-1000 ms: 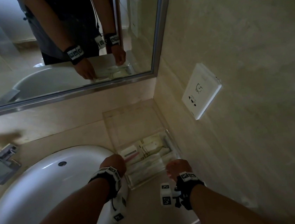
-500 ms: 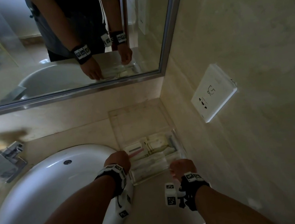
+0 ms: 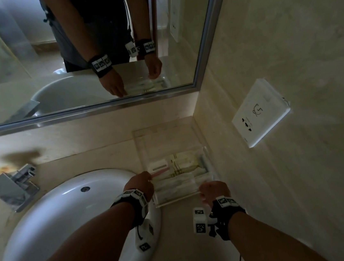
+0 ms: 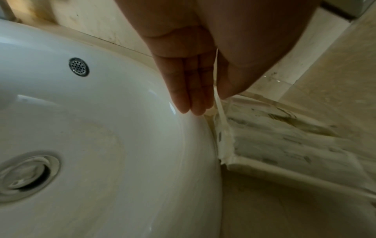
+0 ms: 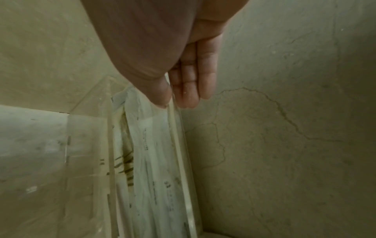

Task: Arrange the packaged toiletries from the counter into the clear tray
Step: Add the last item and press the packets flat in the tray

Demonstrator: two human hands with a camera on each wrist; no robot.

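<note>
The clear tray (image 3: 164,146) sits in the counter's corner against the right wall. Several white packaged toiletries (image 3: 182,172) and a pink-striped packet (image 3: 160,172) lie in its near half; the far half is bare. My left hand (image 3: 139,182) pinches the tray's left wall (image 4: 220,116) between thumb and fingers (image 4: 193,90). My right hand (image 3: 213,190) pinches the near right wall (image 5: 183,153), thumb inside above the packets (image 5: 154,161), fingers outside.
A white sink basin (image 3: 69,217) touches the tray's left side, with a chrome faucet (image 3: 12,189) at far left. A mirror (image 3: 93,53) runs along the back. A white wall socket (image 3: 259,114) is mounted on the right wall.
Both hands keep their hold on the tray's walls. The head view has drifted a little; I see no clear movement of the tray or packets.
</note>
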